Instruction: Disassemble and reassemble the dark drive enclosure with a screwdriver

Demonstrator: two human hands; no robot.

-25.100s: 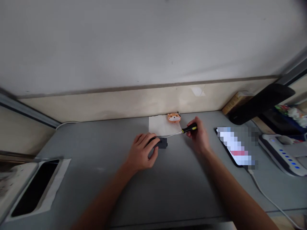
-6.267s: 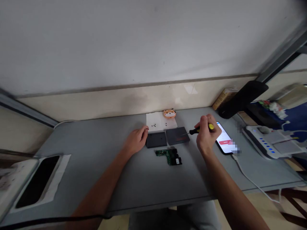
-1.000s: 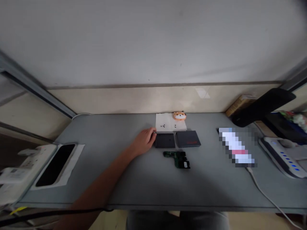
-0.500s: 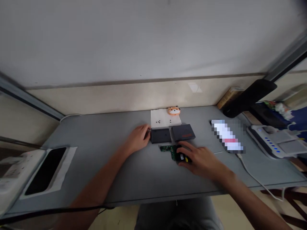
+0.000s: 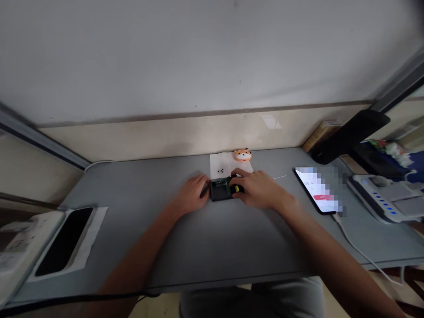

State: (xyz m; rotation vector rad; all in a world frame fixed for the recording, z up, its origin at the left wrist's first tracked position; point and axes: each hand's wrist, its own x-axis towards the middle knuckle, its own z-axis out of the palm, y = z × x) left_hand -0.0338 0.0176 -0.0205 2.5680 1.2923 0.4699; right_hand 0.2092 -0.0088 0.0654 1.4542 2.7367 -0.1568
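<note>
A shallow black casing half (image 5: 221, 193) lies on the desk between my two hands. My right hand (image 5: 260, 189) grips a green circuit board (image 5: 226, 182) by its black part with a yellow spot, and the board is now over the casing. My left hand (image 5: 194, 194) rests at the casing's left side, its fingers curled round a small dark object (image 5: 205, 189) whose kind I cannot make out. The second, flat casing half is hidden behind my right hand.
Several tiny dark screws (image 5: 221, 170) lie on a white paper sheet (image 5: 216, 160), with an orange animal-faced case (image 5: 243, 155) at its far edge. To the right are a lit phone (image 5: 314, 190) on a cable and a power strip (image 5: 380, 198). Another phone (image 5: 64, 240) lies left.
My right hand has carried the circuit board up and left from the desk to the casing half, covering the other casing half. My left hand has barely moved.
</note>
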